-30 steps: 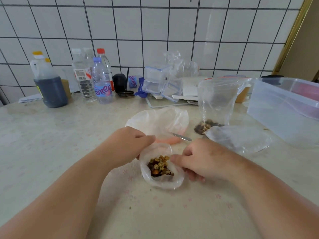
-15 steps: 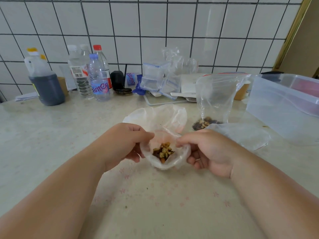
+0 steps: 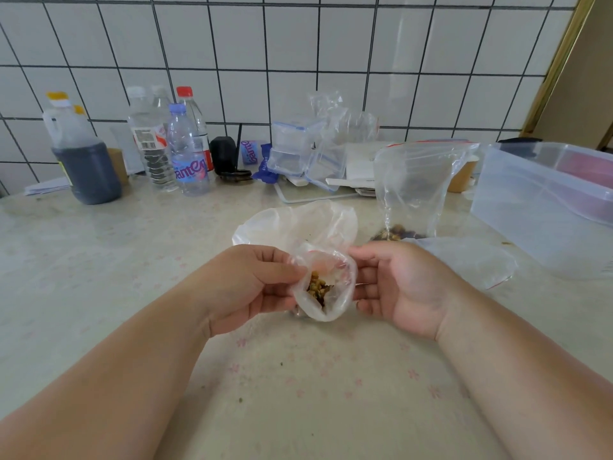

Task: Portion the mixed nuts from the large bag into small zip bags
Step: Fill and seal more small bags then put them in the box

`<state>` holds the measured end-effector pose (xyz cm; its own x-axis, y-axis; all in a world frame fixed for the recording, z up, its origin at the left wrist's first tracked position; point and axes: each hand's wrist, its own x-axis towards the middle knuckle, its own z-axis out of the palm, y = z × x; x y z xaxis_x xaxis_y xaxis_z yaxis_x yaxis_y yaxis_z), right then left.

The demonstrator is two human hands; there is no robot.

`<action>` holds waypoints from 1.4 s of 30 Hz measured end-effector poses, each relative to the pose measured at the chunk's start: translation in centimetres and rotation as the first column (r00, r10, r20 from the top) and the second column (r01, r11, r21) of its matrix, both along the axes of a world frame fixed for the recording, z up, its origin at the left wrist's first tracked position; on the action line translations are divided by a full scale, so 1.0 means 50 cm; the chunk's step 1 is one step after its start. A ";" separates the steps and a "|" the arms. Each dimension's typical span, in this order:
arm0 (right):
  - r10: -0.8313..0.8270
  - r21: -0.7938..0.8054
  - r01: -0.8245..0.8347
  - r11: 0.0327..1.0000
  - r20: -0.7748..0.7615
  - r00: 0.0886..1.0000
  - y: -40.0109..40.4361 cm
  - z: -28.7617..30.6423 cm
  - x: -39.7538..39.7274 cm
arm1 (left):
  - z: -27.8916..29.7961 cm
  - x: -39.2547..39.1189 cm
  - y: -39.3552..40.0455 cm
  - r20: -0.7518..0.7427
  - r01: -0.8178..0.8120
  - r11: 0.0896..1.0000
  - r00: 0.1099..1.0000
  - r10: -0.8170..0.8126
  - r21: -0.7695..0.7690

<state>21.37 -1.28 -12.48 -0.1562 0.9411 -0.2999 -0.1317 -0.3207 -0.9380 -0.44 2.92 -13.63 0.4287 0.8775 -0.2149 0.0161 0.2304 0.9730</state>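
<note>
both hands have lifted the small zip bag [image 3: 326,290] up off the surface [image 3: 99,260] since a moment ago, and its mouth now looks narrower. the nuts [image 3: 316,287] inside are hard to make out; they show only as a small brown and yellow heap through the cloudy plastic. the fingers behind the bag are partly hidden by it. the left hand [image 3: 252,287] pinches the bag's left edge between thumb and curled fingers. the right hand [image 3: 401,287] holds the right edge with its thumb on top and its fingers [image 3: 365,295] bent under the bag. just behind the hands lies a crumpled clear bag [image 3: 292,224]. to the right stands the large bag [image 3: 414,187], upright, with a few nuts at its bottom. another flat clear bag [image 3: 471,260] lies just right of the right hand. a clear plastic tub [image 3: 544,207] sits at the far right, cut off by the edge. bottles [image 3: 179,144] and a dark jug [image 3: 83,161] stand by the tiled wall.
</note>
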 end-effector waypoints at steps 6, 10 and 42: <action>-0.100 0.148 0.082 0.986 0.118 0.988 0.001 -0.011 -0.010 | -0.016 0.010 0.001 -0.271 -0.129 0.948 0.939 0.210 0.290; -0.167 0.216 0.121 0.969 0.207 0.964 0.003 -0.018 -0.007 | -0.016 0.010 0.003 -0.355 -0.140 0.921 0.893 0.276 0.363; -0.231 0.385 -0.006 0.923 0.567 0.790 0.012 -0.039 -0.007 | -0.001 0.011 -0.009 -0.368 -0.107 0.878 0.879 0.303 0.466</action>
